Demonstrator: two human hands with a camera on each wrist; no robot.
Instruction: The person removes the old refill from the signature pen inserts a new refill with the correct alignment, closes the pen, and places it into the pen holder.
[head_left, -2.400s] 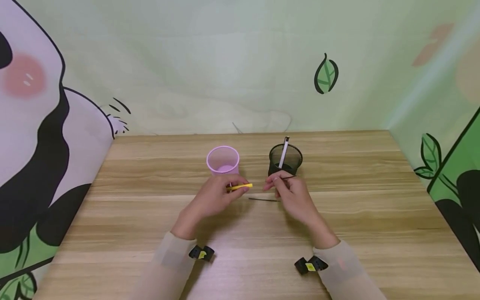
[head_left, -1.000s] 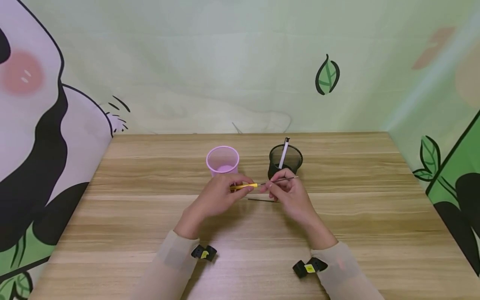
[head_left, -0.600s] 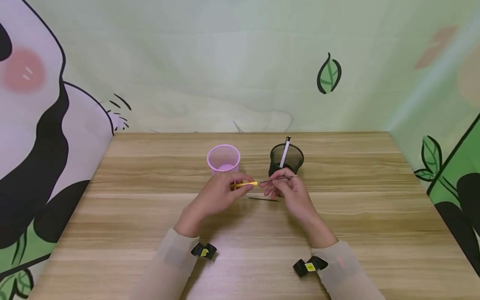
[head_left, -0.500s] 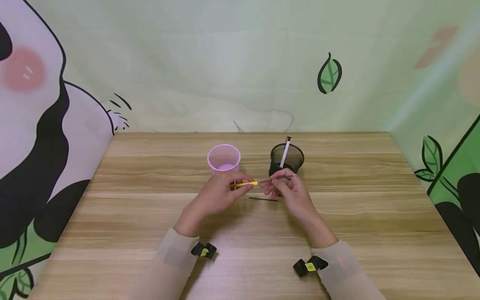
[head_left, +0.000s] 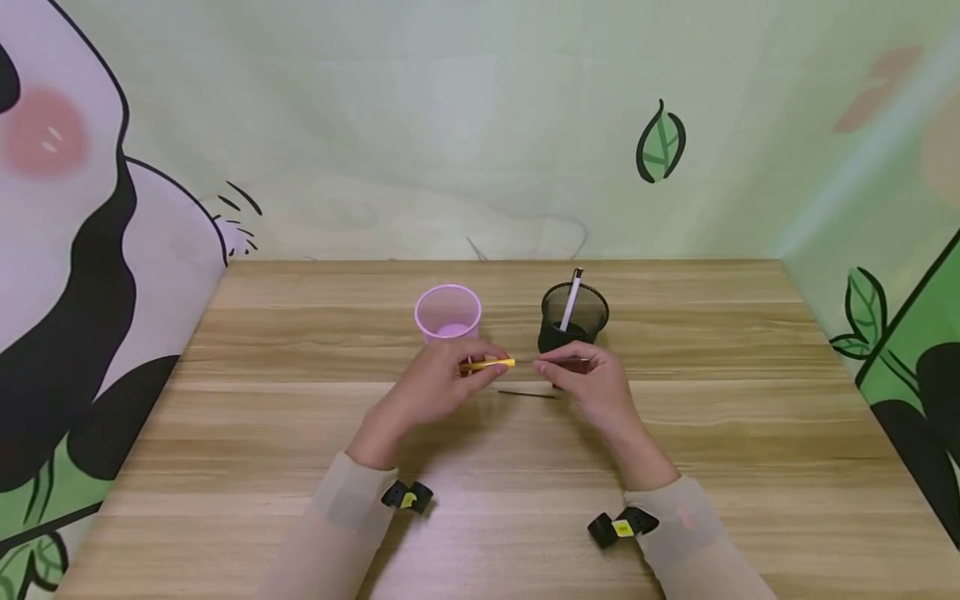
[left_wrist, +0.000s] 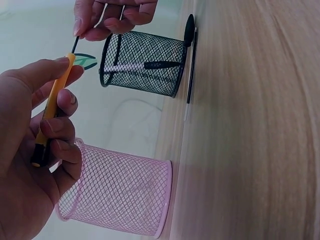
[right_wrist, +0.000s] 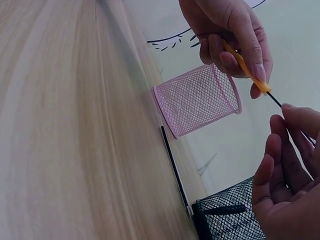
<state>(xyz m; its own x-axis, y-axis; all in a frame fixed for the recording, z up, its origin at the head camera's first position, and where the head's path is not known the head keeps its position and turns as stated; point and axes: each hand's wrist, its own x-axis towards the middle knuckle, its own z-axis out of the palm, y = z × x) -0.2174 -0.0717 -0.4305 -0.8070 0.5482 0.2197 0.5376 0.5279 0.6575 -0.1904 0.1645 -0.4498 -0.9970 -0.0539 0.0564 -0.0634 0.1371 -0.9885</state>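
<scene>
My left hand (head_left: 435,379) grips a yellow pen barrel (left_wrist: 54,97) with a black end, its yellow tip pointing toward the other hand. Between thumb and fingertips, my right hand (head_left: 592,379) pinches a thin dark pen refill (right_wrist: 274,99). The refill lines up with the barrel and meets its yellow end; how far it sits inside is hidden. Both hands are raised above the table. Below them, a second refill (head_left: 527,394), dark with a clear end, lies on the wood.
Behind the left hand stands a pink mesh pen cup (head_left: 447,312). A black mesh pen cup (head_left: 551,340), behind the right hand, holds a white pen (head_left: 572,302) with a black end. A small black oblong piece (left_wrist: 189,30), kind unclear, shows beside the black cup. The wooden table (head_left: 300,433) meets a printed wall.
The right hand has brought its refill from apart to the barrel's yellow end, then turned slightly with its fingers regripping. The left hand holds nearly still. The refill on the table stays put.
</scene>
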